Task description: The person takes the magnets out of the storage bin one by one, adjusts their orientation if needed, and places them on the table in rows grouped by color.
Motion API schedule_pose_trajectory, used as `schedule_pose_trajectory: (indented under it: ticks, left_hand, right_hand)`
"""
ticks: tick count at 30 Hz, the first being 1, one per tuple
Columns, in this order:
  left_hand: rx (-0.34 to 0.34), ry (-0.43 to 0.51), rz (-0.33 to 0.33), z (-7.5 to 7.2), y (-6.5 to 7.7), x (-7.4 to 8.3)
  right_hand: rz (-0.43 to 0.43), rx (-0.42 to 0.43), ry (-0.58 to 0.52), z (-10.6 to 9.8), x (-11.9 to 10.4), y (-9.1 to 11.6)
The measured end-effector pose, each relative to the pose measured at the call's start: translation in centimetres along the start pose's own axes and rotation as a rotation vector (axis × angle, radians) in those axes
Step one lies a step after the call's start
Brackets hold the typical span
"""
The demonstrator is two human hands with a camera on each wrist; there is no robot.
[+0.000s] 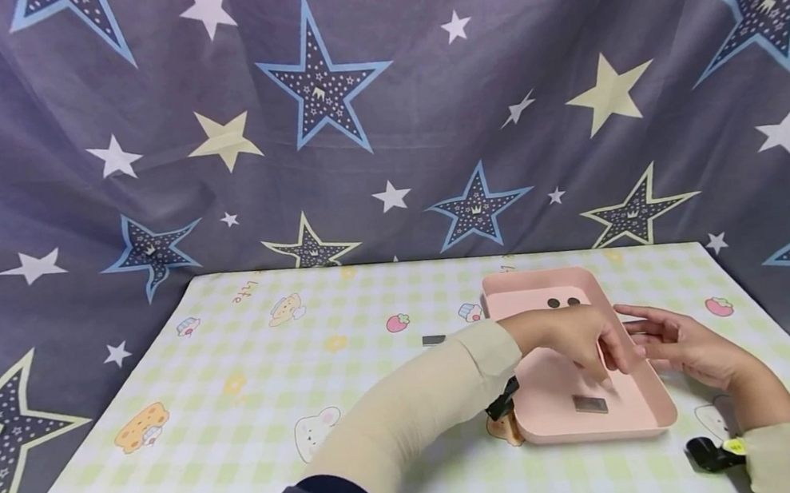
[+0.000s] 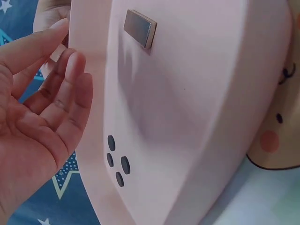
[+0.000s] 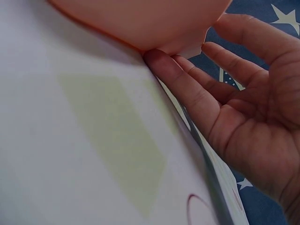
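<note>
A pink tray [image 1: 555, 398] rests on the table at the right. Inside it lie a flat rectangular metallic block [image 1: 590, 403] near the front and several small dark discs [image 2: 125, 165]. My left hand [image 1: 581, 339] reaches over the tray toward its right wall. In the left wrist view, its fingers are loosely bent near that wall, with nothing seen between them. My right hand [image 1: 690, 344] is outside the tray's right side. The right wrist view shows its fingertips [image 3: 164, 65] touching the tray's outer wall. In the head view, the left hand hides part of the tray floor.
Another small grey rectangular block [image 1: 434, 340] lies on the tablecloth [image 1: 254, 422], left of the tray. A dark curtain [image 1: 382, 119] with stars hangs behind the table. My left forearm crosses the table's front.
</note>
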State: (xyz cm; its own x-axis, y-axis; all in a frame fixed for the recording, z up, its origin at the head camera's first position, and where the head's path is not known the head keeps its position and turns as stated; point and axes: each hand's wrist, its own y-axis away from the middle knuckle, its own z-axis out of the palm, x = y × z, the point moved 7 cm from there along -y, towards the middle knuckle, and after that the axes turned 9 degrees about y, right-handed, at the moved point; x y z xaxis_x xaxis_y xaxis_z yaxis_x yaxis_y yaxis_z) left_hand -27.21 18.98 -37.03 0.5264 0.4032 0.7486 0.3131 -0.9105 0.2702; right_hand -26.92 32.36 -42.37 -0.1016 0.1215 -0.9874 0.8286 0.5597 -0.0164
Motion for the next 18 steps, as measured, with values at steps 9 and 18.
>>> schedule_pose_trajectory:
  ticks: [9, 18]
  left_hand:
    - [-0.068, 0.057, -0.087, 0.8, -0.7, -0.5]
    - [-0.103, -0.02, -0.096, 1.1, -1.6, -1.1]
  right_hand:
    - [-0.031, -0.023, -0.011, 0.0, -0.2, 0.1]
    - [-0.017, -0.014, 0.001, 0.1, -0.2, 0.0]
